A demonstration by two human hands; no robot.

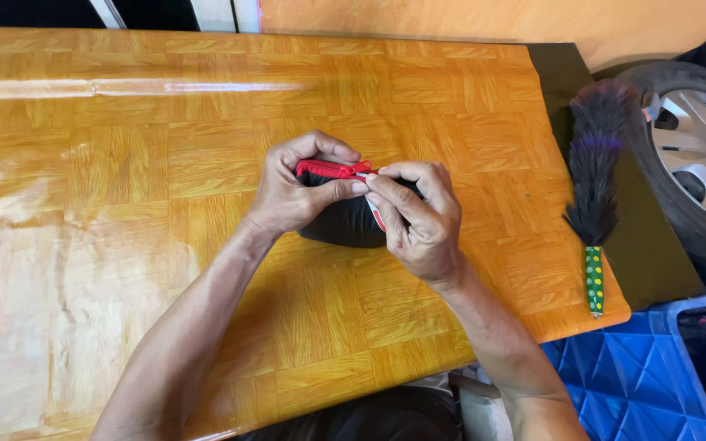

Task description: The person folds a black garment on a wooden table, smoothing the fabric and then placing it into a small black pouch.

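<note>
A small black pouch with a red zipper edge rests on the glossy wooden-pattern table near its middle. My left hand grips the pouch's left end, thumb and fingers pinching the red edge. My right hand covers the pouch's right end, its fingertips pinched at the zipper beside the left thumb. Most of the pouch is hidden under both hands.
A dark feather duster with a green dotted handle lies along the table's right edge. Beyond that edge stands a car wheel with a silver hubcap. A blue plastic crate sits below at the lower right.
</note>
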